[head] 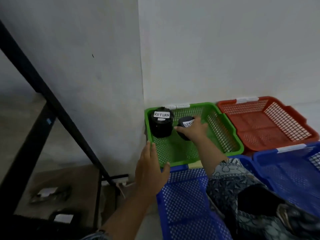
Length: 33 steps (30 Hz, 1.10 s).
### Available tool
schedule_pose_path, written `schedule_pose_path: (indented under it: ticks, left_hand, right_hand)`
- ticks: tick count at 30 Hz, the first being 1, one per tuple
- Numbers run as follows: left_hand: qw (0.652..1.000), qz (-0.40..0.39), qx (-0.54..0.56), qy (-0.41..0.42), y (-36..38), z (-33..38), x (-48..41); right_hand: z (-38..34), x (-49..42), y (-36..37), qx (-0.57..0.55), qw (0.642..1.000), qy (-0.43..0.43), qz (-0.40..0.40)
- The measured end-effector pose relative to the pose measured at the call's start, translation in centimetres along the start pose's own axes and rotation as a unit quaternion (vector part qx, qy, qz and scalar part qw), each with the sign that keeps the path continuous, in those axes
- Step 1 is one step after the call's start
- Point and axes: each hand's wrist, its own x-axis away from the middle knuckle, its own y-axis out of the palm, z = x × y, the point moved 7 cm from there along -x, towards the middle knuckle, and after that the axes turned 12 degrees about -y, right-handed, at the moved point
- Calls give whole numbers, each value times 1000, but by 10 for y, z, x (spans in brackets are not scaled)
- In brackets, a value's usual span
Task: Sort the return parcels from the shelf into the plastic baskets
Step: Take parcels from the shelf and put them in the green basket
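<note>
Return parcel (186, 126), black, sits tilted mid green basket (223, 132), right hand (194, 129) fingers clasping it; left hand (150, 163) spread on the near-left rim. Released carelessly, it may roll.

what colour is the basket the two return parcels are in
Green: the perforated green plastic basket in the corner, seen in the head view.

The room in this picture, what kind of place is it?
Probably a storeroom or parcel sorting corner. Mesh baskets, green, red and blue, sit by a bare wall, with black parcels labelled RETURN and a dark metal shelf.
</note>
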Motion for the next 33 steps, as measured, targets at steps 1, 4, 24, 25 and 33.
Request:
schedule_pose_path:
  ticks: [1,4,24,25,33]
  left_hand:
    - [1000,-2,7,-6,4,-2,-2]
    - [1000,-21,21,-4,21,-7,-1]
    - [998,10,64,23,38,-15,7]
    - [998,8,65,21,37,-15,8]
    - [998,-49,37,-19,21,-7,4]
  right_hand:
    - [5,-7,5,-7,1000,6,-1]
    - [18,-26,18,-33,999,23,0]
    - [32,-51,34,54,996,-68,-20]
    - [32,-49,33,55,996,-72,-23]
    - [17,-14,-2,85,992,-90,-20]
